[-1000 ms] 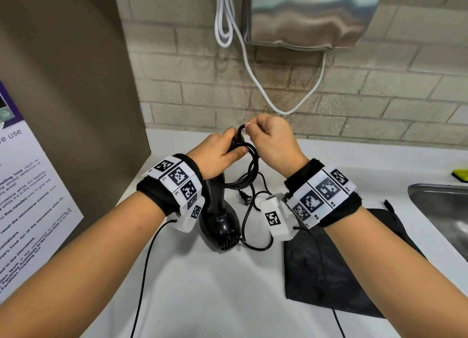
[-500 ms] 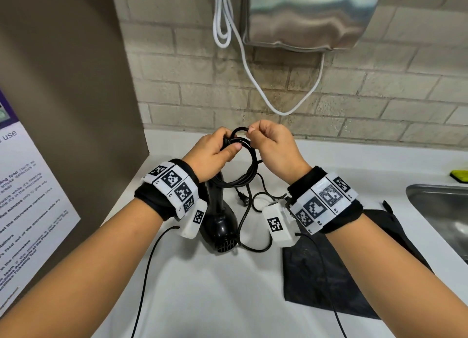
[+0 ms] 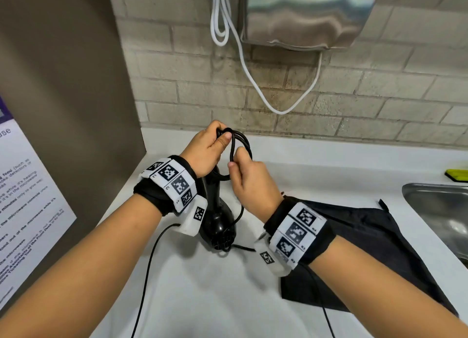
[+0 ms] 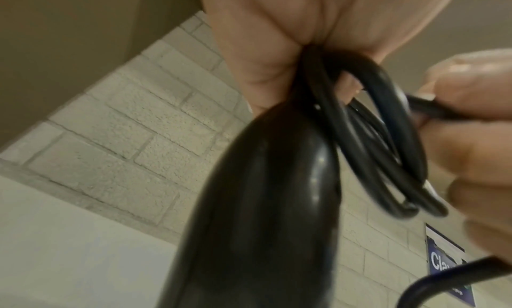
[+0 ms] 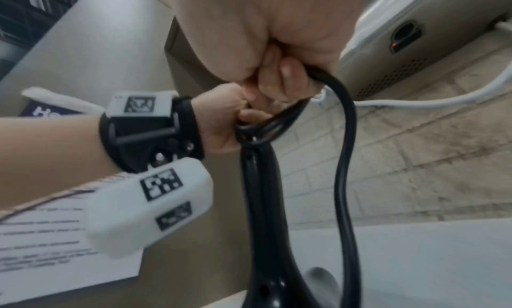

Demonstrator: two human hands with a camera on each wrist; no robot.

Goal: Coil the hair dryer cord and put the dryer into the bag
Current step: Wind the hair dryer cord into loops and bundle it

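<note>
A black hair dryer (image 3: 218,226) stands nozzle-down on the white counter (image 3: 202,299), its handle (image 4: 263,203) pointing up. My left hand (image 3: 206,151) pinches several loops of the black cord (image 3: 240,145) at the top of the handle. My right hand (image 3: 249,180) sits just right of the loops and grips the loose cord strand (image 5: 345,159), which drops toward the counter. The black bag (image 3: 367,256) lies flat on the counter under my right forearm.
A steel sink (image 3: 440,216) is at the right edge, with a yellow-green sponge (image 3: 458,175) behind it. A metal hand dryer (image 3: 304,16) with a white cable (image 3: 253,79) hangs on the brick wall. A brown panel with a poster (image 3: 25,198) closes the left side.
My right hand has dropped from the top of the loops to beside and below them, drawing the loose strand down. My left hand has stayed on the coil.
</note>
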